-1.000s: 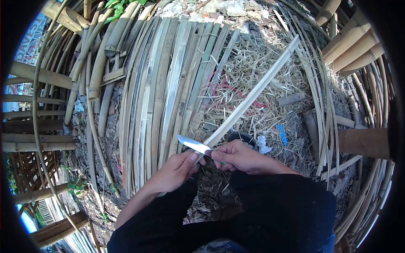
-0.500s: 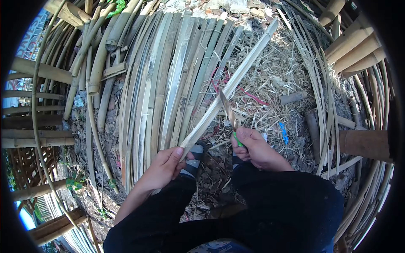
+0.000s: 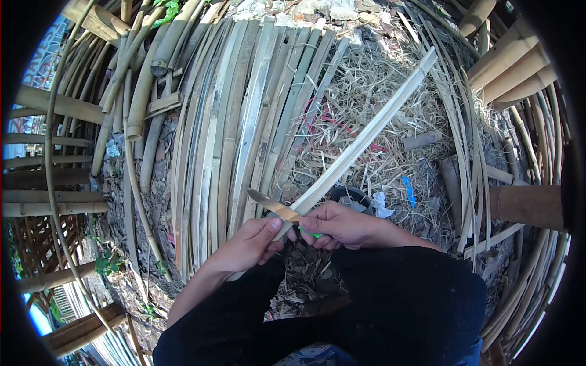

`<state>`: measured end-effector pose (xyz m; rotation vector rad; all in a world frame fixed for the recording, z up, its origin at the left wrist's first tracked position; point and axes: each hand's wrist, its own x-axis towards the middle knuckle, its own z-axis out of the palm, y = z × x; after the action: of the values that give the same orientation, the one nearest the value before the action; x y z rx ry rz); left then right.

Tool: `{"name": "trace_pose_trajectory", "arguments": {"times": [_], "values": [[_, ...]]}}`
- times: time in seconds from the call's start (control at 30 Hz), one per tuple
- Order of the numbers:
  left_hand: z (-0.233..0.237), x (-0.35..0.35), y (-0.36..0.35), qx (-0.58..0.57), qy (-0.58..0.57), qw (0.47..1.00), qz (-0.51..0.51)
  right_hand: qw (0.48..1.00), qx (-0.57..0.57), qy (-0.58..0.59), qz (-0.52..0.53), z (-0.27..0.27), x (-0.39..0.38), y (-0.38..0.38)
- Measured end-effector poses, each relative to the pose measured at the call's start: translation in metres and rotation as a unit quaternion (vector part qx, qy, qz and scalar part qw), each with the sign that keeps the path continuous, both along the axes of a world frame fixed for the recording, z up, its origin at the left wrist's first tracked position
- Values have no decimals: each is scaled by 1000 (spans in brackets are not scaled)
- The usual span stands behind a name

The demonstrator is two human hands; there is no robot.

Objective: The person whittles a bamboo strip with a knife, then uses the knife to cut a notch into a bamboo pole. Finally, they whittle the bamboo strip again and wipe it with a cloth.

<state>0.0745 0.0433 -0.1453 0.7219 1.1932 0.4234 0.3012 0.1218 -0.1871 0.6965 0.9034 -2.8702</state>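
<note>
A long pale bamboo strip (image 3: 366,135) slants from my lap up to the right. My left hand (image 3: 249,245) is closed around its lower part, thumb on top. In my right hand (image 3: 342,226) is a knife (image 3: 276,206), its bright green handle mostly hidden by the fingers. The blade points up to the left and lies across the strip just above my left thumb. Both hands are close together, near my knees.
Split bamboo strips (image 3: 244,116) lie side by side on the ground to the left. Thin shavings (image 3: 372,79) cover the ground ahead, with a short bamboo piece (image 3: 422,141) and a blue scrap (image 3: 409,191) among them. Bamboo poles (image 3: 516,61) stand on the right.
The knife has come down along the strip towards my left hand, its blade turning to point left. The strip's far end has swung to the right.
</note>
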Motion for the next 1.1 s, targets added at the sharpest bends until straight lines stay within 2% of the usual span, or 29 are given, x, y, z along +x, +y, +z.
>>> {"name": "trace_pose_trajectory", "arguments": {"times": [0.07,0.17,0.33,0.63,0.67,0.73,0.77,0.83,1.0,1.07,1.1], "values": [[-1,-1,-2,33,13,999,-38,999,43,-22,-6,1,1,-2],[3,2,-4,25,30,999,-36,998,44,-28,-27,-3,3,-6],[2,3,-6,26,46,998,-47,987,145,-50,-47,-12,5,-11],[5,1,-6,22,59,997,-53,968,219,-100,-68,-1,10,-10],[6,-2,-6,15,56,997,-49,968,219,-99,-69,-3,12,-10],[9,-11,-11,0,63,998,-12,950,175,-155,-206,-9,18,-10],[10,-15,-14,-15,68,997,25,950,175,-155,-205,-11,24,-10],[7,-25,-22,-10,53,998,31,950,100,-161,-247,-13,36,-7],[7,-15,-16,6,53,998,16,970,112,-82,-200,-12,22,-11],[5,-5,-9,10,42,999,-7,986,158,-6,-59,-16,7,-11],[5,-2,-7,11,41,999,-8,985,159,-7,-60,-14,3,-10]]}}
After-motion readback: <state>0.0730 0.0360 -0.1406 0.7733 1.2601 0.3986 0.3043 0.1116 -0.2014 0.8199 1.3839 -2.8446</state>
